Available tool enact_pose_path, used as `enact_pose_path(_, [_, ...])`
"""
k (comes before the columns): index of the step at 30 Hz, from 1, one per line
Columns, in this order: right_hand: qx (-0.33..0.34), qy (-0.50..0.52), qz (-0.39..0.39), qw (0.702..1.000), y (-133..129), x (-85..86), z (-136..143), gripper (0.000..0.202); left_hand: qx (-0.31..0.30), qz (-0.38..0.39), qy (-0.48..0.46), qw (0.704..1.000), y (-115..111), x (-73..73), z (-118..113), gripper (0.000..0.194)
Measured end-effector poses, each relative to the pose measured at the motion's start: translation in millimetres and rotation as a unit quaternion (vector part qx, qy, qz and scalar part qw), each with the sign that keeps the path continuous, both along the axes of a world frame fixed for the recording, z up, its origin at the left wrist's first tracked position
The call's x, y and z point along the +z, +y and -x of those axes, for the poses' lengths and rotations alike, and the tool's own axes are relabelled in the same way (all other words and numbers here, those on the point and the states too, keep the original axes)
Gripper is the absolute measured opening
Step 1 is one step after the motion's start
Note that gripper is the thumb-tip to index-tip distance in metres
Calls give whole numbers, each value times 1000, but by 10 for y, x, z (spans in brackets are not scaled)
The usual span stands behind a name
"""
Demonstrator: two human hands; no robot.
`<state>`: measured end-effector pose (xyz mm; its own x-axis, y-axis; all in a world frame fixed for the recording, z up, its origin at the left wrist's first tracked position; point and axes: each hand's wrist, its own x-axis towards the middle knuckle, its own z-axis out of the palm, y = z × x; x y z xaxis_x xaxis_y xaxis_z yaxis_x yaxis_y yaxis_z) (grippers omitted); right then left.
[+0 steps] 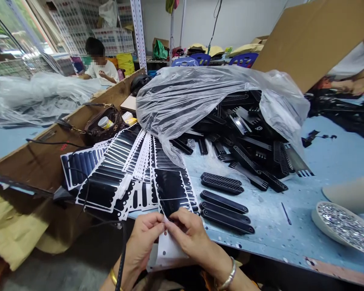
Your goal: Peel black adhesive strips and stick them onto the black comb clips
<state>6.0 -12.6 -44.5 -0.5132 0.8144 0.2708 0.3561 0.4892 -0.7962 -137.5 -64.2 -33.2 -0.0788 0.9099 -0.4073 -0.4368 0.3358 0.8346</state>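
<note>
Close to the table's front edge, my left hand (145, 235) and my right hand (194, 236) meet with their fingertips pinched. Between them is a sticker sheet (172, 188), glossy black on top, with its white backing (170, 247) hanging below my fingers. Exactly what each fingertip grips is hidden. More sheets of black stickers (107, 180) lie fanned out in overlapping stacks to the left. To the right of my hands, several black plastic handles (226, 212) rest side by side, with two textured ones (222, 182) just behind them.
A clear plastic bag (194, 93) spills a heap of black plastic parts (248, 141). At right sits a bowl of small metal pieces (347, 226), near a thin dark tool (286, 213). A brown handbag (104, 123) stands by a cardboard side (39, 161). Another person (101, 66) sits behind.
</note>
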Motion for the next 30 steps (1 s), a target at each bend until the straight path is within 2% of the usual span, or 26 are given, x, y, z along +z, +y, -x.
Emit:
enact_pose_path(3, [5, 17, 15, 1000, 101, 79, -66, 46, 14, 9, -1, 1000, 26, -121, 64, 27])
enact_pose_path(6, [-24, 88, 104, 990, 163, 194, -281, 44, 33, 19, 25, 999, 26, -245, 146, 28])
enact_pose_path(8, [-80, 172, 154, 970, 210, 312, -525, 32, 54, 20, 67, 996, 13, -300, 207, 28])
enact_pose_path(10, [-162, 253, 170, 938, 277, 465, -827, 22, 80, 17, 144, 986, -14, -331, 293, 33])
enact_pose_path(11, [-202, 296, 156, 921, 314, 549, -984, 22, 94, 13, 195, 976, -31, -339, 348, 37])
enact_pose_path(13, [-246, 332, 122, 903, 374, 708, -1272, 21, 112, -4, 305, 946, -48, -336, 470, 44])
enact_pose_path(15, [-239, 322, 105, 910, 395, 820, -1484, 21, 124, -26, 382, 916, -10, -293, 560, 47])
enact_pose_path(17, [-198, 309, 119, 923, 374, 865, -1591, 22, 118, -48, 409, 904, 111, -189, 536, 45])
enact_pose_path(19, [-143, 303, 155, 929, 328, 854, -1600, 23, 70, -73, 384, 918, 312, -24, 353, 44])
enact_pose_path(20, [-122, 304, 172, 929, 303, 838, -1577, 23, 16, -84, 349, 933, 433, 71, 210, 44])
enact_pose_path(22, [-104, 299, 198, 927, 259, 802, -1506, 21, -83, -97, 227, 965, 690, 254, -124, 48])
enact_pose_path(24, [-111, 288, 216, 926, 239, 763, -1439, 20, -170, -84, 134, 973, 923, 388, -431, 48])
enact_pose_path(27, [-139, 262, 233, 926, 275, 679, -1427, 27, -251, -64, 56, 964, 1161, 463, -703, 46])
enact_pose_path(30, [-171, 217, 225, 934, 385, 558, -1549, 36, -281, -54, 16, 958, 1300, 414, -778, 47])
